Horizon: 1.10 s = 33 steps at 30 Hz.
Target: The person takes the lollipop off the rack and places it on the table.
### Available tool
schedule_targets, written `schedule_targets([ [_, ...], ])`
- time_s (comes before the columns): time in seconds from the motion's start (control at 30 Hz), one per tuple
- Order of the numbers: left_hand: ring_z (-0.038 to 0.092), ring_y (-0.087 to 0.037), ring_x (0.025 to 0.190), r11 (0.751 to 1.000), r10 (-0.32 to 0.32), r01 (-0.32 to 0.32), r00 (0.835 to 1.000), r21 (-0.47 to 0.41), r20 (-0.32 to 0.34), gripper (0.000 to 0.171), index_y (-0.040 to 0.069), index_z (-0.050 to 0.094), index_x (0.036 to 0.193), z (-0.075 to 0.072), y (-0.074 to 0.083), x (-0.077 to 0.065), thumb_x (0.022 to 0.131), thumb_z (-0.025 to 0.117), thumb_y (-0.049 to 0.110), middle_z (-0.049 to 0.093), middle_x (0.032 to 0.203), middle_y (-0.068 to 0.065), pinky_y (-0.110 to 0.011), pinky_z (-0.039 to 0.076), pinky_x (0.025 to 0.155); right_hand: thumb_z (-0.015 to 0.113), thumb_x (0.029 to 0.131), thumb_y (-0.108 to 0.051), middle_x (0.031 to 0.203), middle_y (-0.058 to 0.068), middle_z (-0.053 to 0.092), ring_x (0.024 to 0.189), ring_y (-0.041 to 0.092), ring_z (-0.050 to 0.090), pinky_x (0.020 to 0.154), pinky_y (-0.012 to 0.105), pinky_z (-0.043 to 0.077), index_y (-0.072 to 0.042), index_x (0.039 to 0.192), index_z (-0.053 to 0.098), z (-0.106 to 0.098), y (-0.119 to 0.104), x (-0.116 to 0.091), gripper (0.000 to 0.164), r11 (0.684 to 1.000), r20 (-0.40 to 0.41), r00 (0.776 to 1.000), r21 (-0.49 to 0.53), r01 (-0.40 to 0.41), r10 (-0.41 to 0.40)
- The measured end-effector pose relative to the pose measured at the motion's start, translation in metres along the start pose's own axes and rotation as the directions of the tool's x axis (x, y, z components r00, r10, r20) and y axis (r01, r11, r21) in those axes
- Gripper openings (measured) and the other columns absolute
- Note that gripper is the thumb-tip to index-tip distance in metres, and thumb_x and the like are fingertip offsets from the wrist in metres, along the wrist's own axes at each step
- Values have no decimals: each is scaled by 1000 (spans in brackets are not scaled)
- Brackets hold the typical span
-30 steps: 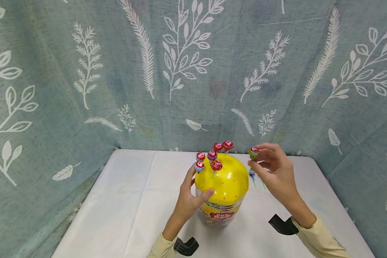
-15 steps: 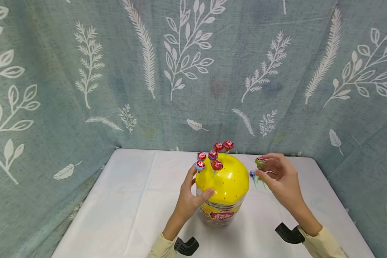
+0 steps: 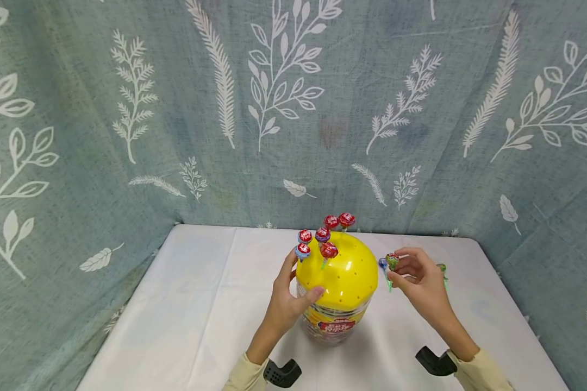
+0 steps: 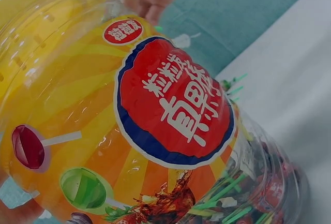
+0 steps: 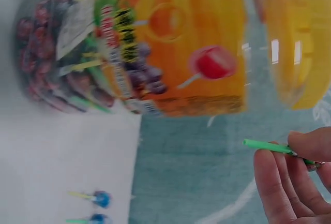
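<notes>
Holding a lollipop (image 3: 392, 260) right of a jar (image 3: 330, 329), over a white table (image 3: 215, 326).
Backed, above and along both sides of the head view, by a grey-green curtain (image 3: 176, 108) printed with pale leaves. Gripping the jar at lower centre with the left hand (image 3: 288, 307), spread wide round the yellow lid (image 3: 349, 277). Slanting in from lower right with the right hand (image 3: 419, 279), pinching the lollipop narrowly between thumb and fingers, stick downward.
</notes>
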<state>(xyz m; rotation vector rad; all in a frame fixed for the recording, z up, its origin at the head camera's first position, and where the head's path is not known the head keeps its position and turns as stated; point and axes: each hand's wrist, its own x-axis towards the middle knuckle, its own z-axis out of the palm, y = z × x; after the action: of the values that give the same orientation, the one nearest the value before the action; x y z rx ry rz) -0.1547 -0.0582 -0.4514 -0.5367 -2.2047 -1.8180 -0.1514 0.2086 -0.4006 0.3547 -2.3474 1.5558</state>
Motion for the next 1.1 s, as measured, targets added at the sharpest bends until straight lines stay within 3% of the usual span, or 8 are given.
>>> schedule_targets([
  [0.13, 34, -16, 132, 1000, 11, -11, 1000, 1, -9, 78, 30, 27, 147, -2, 0, -1, 82, 66, 43, 37, 146, 8, -55, 31, 103, 71, 78, 8, 87, 15, 58, 71, 21, 63, 59, 31, 56, -1, 116, 53, 6, 28, 0, 44, 998, 26, 998, 20, -55, 54],
  [0.4, 34, -17, 132, 1000, 22, -22, 1000, 1, -16, 77, 29, 27, 147, -6, -1, -1, 82, 66, 43, 37, 146, 7, -55, 31, 103, 73, 76, 7, 87, 14, 59, 69, 24, 64, 57, 28, 54, -5, 113, 53, 24, 55, -6, 43, 985, 54, 984, -36, -169, 171],
  [0.53, 34, -18, 132, 1000, 3, -3, 1000, -16, -5, 77, 24, 30, 147, -7, 14, -1, 82, 67, 39, 38, 146, 4, -55, 31, 103, 74, 75, 6, 87, 14, 60, 69, 23, 63, 57, 28, 55, -6, 112, 54, 32, 68, -10, 44, 964, 66, 962, -64, -259, 263],
  [0.67, 34, -20, 132, 999, -20, 20, 1000, -26, 8, 77, 18, 30, 147, -6, 15, -1, 81, 68, 33, 38, 146, 1, -54, 30, 104, 75, 74, 5, 85, 12, 60, 69, 21, 63, 57, 28, 55, -7, 111, 54, 38, 82, -14, 44, 942, 74, 942, -94, -321, 328],
  [0.77, 33, -17, 133, 1000, -8, 8, 1000, -20, 11, 78, 24, 28, 148, -3, -1, 0, 81, 68, 36, 37, 146, 5, -53, 31, 104, 75, 75, 4, 85, 11, 60, 68, 21, 64, 56, 28, 55, -6, 111, 53, 43, 91, -17, 44, 925, 82, 925, -114, -362, 372],
  [0.97, 33, -15, 133, 1000, 9, -9, 1000, -24, 9, 77, 30, 27, 147, -2, -2, -1, 82, 67, 41, 36, 146, 8, -55, 30, 104, 75, 75, 4, 85, 11, 58, 63, 21, 61, 55, 30, 55, -2, 113, 51, 51, 106, -21, 45, 880, 76, 882, -145, -452, 465],
  [1.1, 33, -15, 133, 1000, 7, -7, 1000, -16, 4, 77, 31, 27, 147, -2, 0, -2, 82, 67, 41, 36, 146, 9, -55, 31, 103, 74, 74, 4, 83, 11, 58, 60, 19, 59, 54, 31, 55, 0, 111, 51, 55, 118, -23, 44, 865, 79, 867, -154, -477, 492],
])
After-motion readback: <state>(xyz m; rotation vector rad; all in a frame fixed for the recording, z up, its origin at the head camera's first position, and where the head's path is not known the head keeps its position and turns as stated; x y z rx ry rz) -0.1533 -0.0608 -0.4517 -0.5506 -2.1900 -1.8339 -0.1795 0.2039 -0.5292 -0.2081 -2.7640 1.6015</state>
